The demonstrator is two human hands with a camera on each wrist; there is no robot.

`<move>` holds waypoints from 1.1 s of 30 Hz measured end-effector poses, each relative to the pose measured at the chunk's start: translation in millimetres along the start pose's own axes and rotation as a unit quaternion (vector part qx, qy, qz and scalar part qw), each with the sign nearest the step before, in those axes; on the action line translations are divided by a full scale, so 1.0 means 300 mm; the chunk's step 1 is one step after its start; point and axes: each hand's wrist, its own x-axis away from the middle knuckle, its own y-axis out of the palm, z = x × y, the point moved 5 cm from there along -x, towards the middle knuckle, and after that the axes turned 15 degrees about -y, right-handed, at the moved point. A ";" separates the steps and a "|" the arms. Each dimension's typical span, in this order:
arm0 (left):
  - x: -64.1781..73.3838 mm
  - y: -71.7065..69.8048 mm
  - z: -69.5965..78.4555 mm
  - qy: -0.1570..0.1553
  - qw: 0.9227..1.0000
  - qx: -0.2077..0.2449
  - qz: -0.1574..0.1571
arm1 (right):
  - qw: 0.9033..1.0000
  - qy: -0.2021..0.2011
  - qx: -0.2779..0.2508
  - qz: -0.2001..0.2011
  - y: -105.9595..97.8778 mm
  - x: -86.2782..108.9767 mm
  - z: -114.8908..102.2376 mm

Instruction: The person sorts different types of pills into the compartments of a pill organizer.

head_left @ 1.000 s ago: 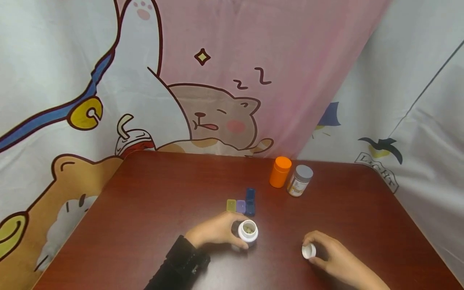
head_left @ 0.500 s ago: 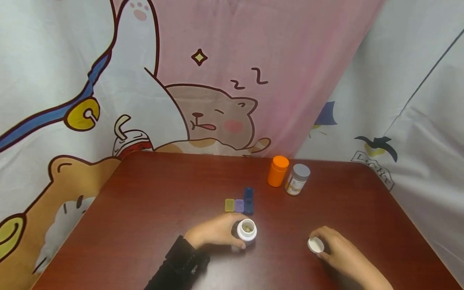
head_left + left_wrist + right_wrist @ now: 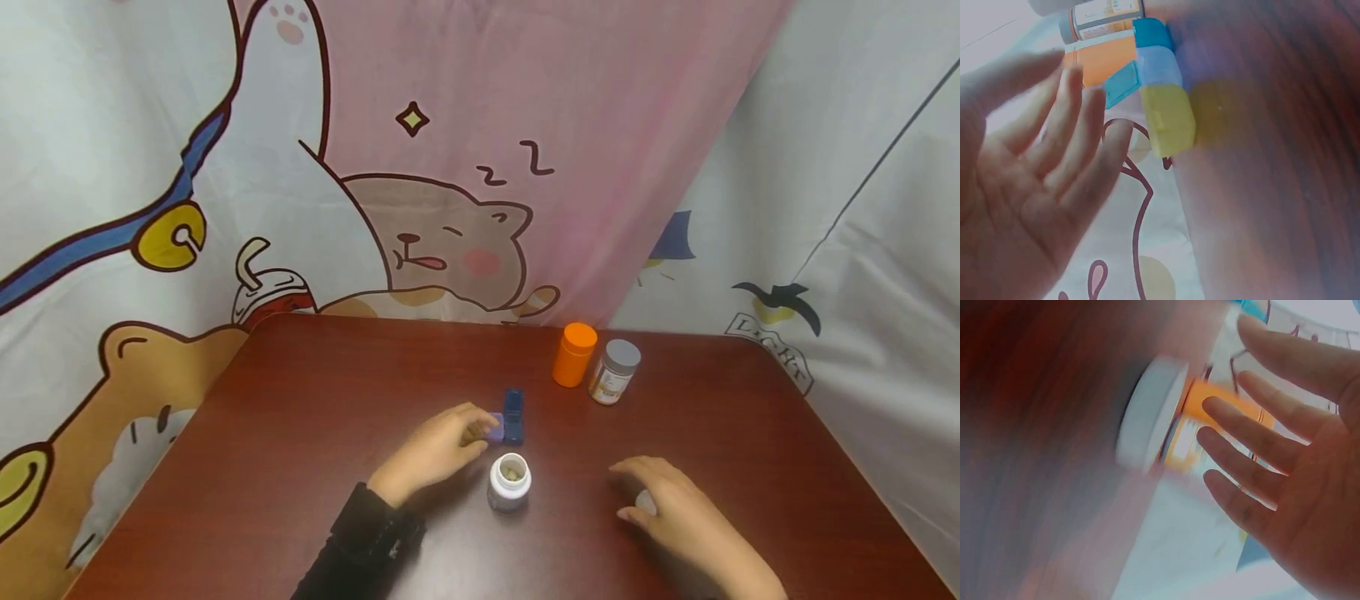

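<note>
Fingers over half-hidden pill box

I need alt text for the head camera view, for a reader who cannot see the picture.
On a dark red table, a person's left hand reaches to a small coloured pill box, and the open right hand rests over a white cap. An uncapped white bottle stands between them; an orange bottle and a grey-lidded jar stand behind.

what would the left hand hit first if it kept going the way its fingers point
Probably the pill organizer: the left hand is open, its fingers aimed at the yellow and purple compartments just ahead. Whether they already touch is unclear.
</note>
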 end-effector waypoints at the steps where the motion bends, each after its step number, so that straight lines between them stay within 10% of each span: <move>1: -0.005 -0.004 -0.003 -0.004 1.000 -0.015 0.017 | 1.000 -0.001 -0.007 -0.007 0.008 -0.021 -0.018; 8: -0.040 0.001 -0.024 -0.037 0.990 -0.124 0.063 | 0.996 -0.007 -0.066 -0.064 0.076 -0.155 -0.143; 21: -0.085 0.004 -0.057 -0.065 0.990 -0.118 0.042 | 0.969 -0.012 -0.224 -0.098 0.188 -0.311 -0.181; 33: -0.093 0.014 -0.055 -0.052 0.986 -0.137 0.076 | 0.970 0.053 -0.235 0.026 0.140 -0.345 -0.123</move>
